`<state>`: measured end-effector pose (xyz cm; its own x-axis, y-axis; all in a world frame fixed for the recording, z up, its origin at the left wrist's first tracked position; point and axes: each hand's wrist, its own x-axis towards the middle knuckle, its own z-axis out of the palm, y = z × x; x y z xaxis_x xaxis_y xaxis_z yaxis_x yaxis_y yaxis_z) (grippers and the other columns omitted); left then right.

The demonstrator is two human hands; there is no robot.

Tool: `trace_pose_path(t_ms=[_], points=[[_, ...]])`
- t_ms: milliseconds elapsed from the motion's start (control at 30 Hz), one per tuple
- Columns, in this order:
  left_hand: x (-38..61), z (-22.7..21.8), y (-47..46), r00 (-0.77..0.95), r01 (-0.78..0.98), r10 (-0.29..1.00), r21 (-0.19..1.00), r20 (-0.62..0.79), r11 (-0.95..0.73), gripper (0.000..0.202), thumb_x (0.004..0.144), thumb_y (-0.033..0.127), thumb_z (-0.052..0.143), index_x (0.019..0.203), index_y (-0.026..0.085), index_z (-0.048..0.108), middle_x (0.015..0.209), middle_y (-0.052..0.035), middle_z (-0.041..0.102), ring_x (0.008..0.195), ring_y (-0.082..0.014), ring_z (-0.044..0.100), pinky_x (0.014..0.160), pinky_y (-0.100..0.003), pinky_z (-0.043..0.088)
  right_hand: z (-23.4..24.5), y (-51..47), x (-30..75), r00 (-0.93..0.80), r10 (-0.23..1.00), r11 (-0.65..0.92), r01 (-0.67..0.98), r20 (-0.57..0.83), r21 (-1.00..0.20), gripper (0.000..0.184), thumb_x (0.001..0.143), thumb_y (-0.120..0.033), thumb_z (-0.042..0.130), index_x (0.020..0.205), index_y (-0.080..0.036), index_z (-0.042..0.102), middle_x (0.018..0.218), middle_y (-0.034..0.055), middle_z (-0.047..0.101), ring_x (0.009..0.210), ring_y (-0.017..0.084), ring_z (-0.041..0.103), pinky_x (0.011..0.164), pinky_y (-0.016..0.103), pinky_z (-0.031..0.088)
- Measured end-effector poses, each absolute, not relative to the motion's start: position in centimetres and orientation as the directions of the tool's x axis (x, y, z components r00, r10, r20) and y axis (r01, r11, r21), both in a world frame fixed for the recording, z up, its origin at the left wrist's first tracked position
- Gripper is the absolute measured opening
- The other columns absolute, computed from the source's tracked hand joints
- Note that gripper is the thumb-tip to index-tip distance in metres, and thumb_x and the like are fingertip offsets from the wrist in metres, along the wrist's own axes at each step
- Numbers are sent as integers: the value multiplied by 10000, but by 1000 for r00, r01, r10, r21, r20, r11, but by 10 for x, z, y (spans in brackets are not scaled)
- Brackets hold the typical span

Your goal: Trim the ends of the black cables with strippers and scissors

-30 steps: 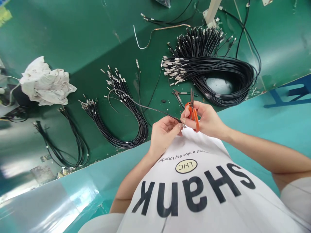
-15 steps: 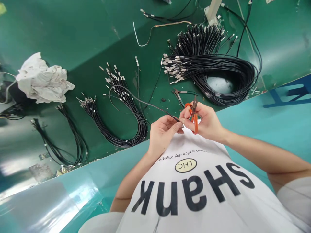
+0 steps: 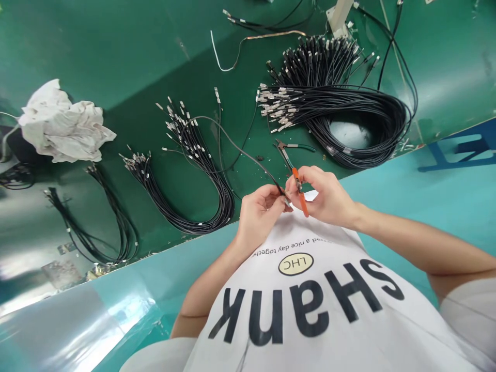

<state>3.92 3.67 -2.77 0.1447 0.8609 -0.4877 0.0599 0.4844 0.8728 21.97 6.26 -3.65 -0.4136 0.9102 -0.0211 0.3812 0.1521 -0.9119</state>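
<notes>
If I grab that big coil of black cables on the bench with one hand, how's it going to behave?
The big coil would probably sag and spread, since its strands lie loose, with only small bands visible near its front edge. The connector ends fan out freely, so they'd likely dangle and snag. So many cables suggest it's fairly heavy.

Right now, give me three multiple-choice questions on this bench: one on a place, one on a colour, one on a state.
1. Where is the crumpled white cloth? A far left of the green table; B beside the right hand; C on the floor.
2. What colour are the cutters' handles? A blue; B orange; C black.
3. What does the left hand do? A lies flat; B pinches a black cable; C grips the cloth.

A, it lies far left. B, orange shows in the right hand. B, fingertips close on the cable's end.
</notes>
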Motion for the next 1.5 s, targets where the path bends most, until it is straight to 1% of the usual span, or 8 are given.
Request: trace_pose_path(t_ms=[167, 400, 500, 667, 733, 967, 1267, 1500], points=[[35, -23, 44, 293, 16, 725, 761, -623, 648, 39, 826, 160, 657, 789, 153, 667, 699, -23, 726, 678, -175, 730, 708, -292, 595, -35, 72, 230, -496, 828, -213, 150, -260, -965, 201, 783, -91, 664, 862, -216, 526, 833, -13, 653, 734, 143, 575, 724, 302, 485], [27, -36, 45, 510, -130, 581, 611, -634, 781, 92, 847, 199, 656, 786, 153, 604, 780, -52, 746, 634, -182, 719, 649, -309, 567, -40, 81, 234, -595, 655, -568, 20, -467, -823, 226, 777, -163, 715, 852, -212, 507, 789, -6, 654, 646, 133, 554, 545, 264, 434], [27, -37, 44, 529, -157, 551, 564, -645, 811, 115, 843, 211, 661, 783, 162, 575, 743, -31, 725, 585, -154, 684, 620, -287, 536, -37, 78, 233, -560, 690, -519, 59, -458, -853, 245, 760, -157, 731, 847, -213, 509, 782, -18, 644, 661, 135, 556, 602, 284, 466], [30, -33, 44, 451, -124, 624, 648, -638, 752, 245, 830, 319, 752, 815, 166, 562, 666, 1, 685, 574, -119, 642, 615, -244, 507, -25, 70, 230, -484, 832, -123, 318, -273, -940, 172, 793, -116, 673, 897, -204, 569, 874, 1, 663, 799, 169, 593, 779, 338, 487], [30, -31, 45, 437, -95, 642, 678, -630, 729, 281, 804, 333, 787, 805, 159, 566, 671, -1, 687, 574, -114, 638, 616, -238, 511, -22, 70, 230, -501, 832, -66, 339, -239, -939, 161, 808, -121, 665, 900, -204, 562, 876, 3, 667, 791, 169, 587, 779, 341, 484], [25, -17, 50, 454, 31, 582, 665, -674, 746, 236, 804, 309, 787, 825, 127, 637, 683, -23, 710, 595, -128, 671, 629, -239, 540, -25, 75, 233, -562, 760, -232, 235, -327, -944, 161, 827, -144, 685, 888, -202, 548, 880, -2, 646, 787, 151, 591, 744, 307, 501], [18, -24, 48, 629, -84, 507, 597, -589, 798, 177, 851, 258, 745, 797, 122, 644, 742, -53, 727, 604, -149, 691, 633, -279, 555, -32, 84, 239, -708, 556, -600, 21, -436, -800, 308, 759, -170, 796, 894, -209, 523, 801, -26, 624, 628, 109, 520, 445, 209, 400], [18, -26, 43, 607, -173, 547, 576, -576, 799, 167, 865, 258, 732, 832, 129, 632, 769, -58, 733, 600, -152, 696, 614, -271, 547, -34, 85, 240, -692, 582, -585, 7, -426, -811, 305, 796, -265, 806, 881, -217, 517, 848, -4, 659, 720, 148, 581, 592, 270, 467]])
